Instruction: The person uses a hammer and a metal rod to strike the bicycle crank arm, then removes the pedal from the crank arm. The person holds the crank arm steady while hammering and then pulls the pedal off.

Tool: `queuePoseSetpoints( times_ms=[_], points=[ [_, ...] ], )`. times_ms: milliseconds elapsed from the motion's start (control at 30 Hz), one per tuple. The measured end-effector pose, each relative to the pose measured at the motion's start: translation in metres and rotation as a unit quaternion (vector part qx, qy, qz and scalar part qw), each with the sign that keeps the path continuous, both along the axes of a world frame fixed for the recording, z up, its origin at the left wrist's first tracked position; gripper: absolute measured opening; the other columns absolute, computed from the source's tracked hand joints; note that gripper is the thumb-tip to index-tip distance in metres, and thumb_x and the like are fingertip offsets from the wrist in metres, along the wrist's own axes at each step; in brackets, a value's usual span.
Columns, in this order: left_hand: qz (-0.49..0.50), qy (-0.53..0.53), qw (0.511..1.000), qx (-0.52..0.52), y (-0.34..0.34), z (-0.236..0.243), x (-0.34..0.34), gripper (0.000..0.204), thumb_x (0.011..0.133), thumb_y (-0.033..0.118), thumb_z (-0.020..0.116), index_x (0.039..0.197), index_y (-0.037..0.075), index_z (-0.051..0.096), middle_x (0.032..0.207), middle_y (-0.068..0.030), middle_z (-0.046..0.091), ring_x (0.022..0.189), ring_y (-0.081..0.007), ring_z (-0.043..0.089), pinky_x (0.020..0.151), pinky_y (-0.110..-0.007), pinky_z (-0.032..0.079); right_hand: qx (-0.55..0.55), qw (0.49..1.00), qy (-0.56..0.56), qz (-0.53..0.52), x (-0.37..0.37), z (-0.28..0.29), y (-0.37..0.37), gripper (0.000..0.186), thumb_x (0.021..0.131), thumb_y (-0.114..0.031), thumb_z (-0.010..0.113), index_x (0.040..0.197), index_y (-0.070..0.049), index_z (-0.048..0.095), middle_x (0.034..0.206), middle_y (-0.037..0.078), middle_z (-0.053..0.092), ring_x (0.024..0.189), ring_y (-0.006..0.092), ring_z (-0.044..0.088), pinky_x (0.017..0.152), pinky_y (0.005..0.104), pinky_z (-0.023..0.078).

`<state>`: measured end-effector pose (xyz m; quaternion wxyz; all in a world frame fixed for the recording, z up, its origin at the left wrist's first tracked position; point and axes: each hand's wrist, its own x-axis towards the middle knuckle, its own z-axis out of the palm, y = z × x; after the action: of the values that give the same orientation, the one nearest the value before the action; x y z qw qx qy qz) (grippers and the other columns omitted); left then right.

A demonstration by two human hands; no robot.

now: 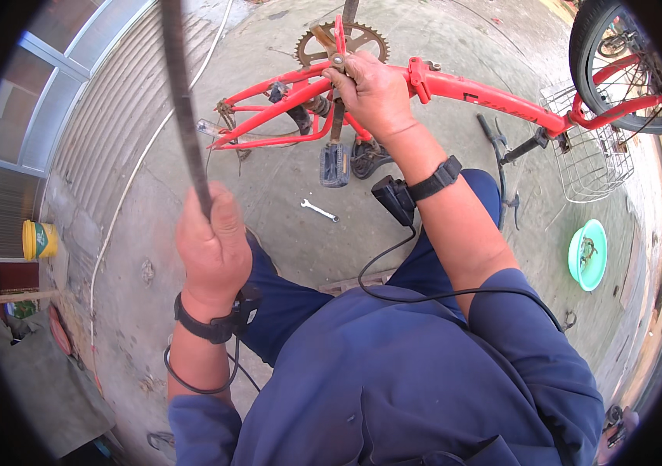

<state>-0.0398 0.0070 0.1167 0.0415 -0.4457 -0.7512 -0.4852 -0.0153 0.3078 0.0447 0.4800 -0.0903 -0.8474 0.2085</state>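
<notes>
My left hand (213, 242) is wrapped round a long dark bar (182, 101), which rises past the upper edge of the picture; its far end is out of sight. Ahead of me lies a red bicycle frame (478, 92). My right hand (377, 89) grips the frame beside the crank axle, thumb and fingers closed round the tube. Just beyond that hand is a rusty toothed chainring (377, 39), and a black pedal (335, 165) hangs from the crank on the near side. A small open-ended wrench (319, 210) rests on the concrete between my knees and the frame.
A bicycle wheel (579, 54) stands up at the far right, near a wire basket (596, 167) and handlebar (495, 147). A mint-green basin (577, 260) with small parts sits at the right. A yellow bucket (38, 241) is at the left, near a pale hose (125, 199).
</notes>
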Motion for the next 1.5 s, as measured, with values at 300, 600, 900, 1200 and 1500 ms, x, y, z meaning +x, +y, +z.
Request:
queuePoseSetpoints(
  times_ms=[300, 600, 900, 1200, 1500],
  points=[
    [0.019, -0.011, 0.999, 0.047, 0.003, 0.022, -0.003, 0.037, 0.111, 0.033, 0.050, 0.089, 0.003, 0.052, 0.063, -0.0007, 0.051, 0.057, -0.0111, 0.052, 0.051, -0.030, 0.038, 0.006, 1.000, -0.004, -0.013, 0.000, 0.002, 0.001, 0.016, 0.089, -0.026, 0.076, 0.084, -0.012, 0.070, 0.081, 0.005, 0.067, 0.073, 0.0308, 0.066, 0.061, 0.0408, 0.054],
    [0.082, -0.057, 0.980, -0.172, -0.006, -0.022, 0.000, 0.038, 0.110, 0.034, 0.051, 0.095, -0.001, 0.054, 0.064, -0.0117, 0.051, 0.055, -0.0268, 0.051, 0.053, -0.041, 0.042, 0.003, 0.999, 0.024, 0.021, 0.000, 0.000, 0.007, 0.013, 0.091, -0.018, 0.076, 0.092, -0.007, 0.071, 0.078, 0.009, 0.063, 0.069, 0.0278, 0.066, 0.060, 0.0366, 0.052],
    [0.112, -0.195, 0.972, -0.064, -0.023, -0.041, -0.002, 0.037, 0.112, 0.033, 0.046, 0.091, 0.004, 0.053, 0.062, 0.0005, 0.047, 0.053, -0.0079, 0.047, 0.051, -0.026, 0.041, -0.271, 0.956, 0.104, 0.035, 0.024, 0.025, 0.043, 0.014, 0.100, -0.013, 0.070, 0.095, 0.001, 0.071, 0.087, 0.005, 0.073, 0.072, 0.0095, 0.068, 0.066, 0.0254, 0.055],
    [0.134, -0.216, 0.966, -0.056, -0.025, -0.064, 0.000, 0.039, 0.114, 0.033, 0.041, 0.087, 0.006, 0.048, 0.062, -0.0005, 0.046, 0.053, -0.0080, 0.046, 0.052, -0.026, 0.042, -0.242, 0.965, 0.050, 0.091, 0.042, 0.007, 0.011, 0.016, 0.101, -0.015, 0.070, 0.102, 0.001, 0.071, 0.088, 0.005, 0.075, 0.078, 0.0094, 0.070, 0.071, 0.0250, 0.057],
    [0.132, -0.255, 0.958, -0.029, -0.022, -0.072, 0.001, 0.036, 0.113, 0.031, 0.044, 0.090, 0.004, 0.051, 0.062, 0.0000, 0.047, 0.054, -0.0075, 0.047, 0.052, -0.025, 0.042, -0.299, 0.950, 0.057, 0.068, 0.042, -0.019, 0.009, 0.009, 0.095, -0.010, 0.075, 0.101, -0.004, 0.072, 0.090, 0.004, 0.074, 0.078, 0.0100, 0.070, 0.071, 0.0264, 0.057]
  ],
)
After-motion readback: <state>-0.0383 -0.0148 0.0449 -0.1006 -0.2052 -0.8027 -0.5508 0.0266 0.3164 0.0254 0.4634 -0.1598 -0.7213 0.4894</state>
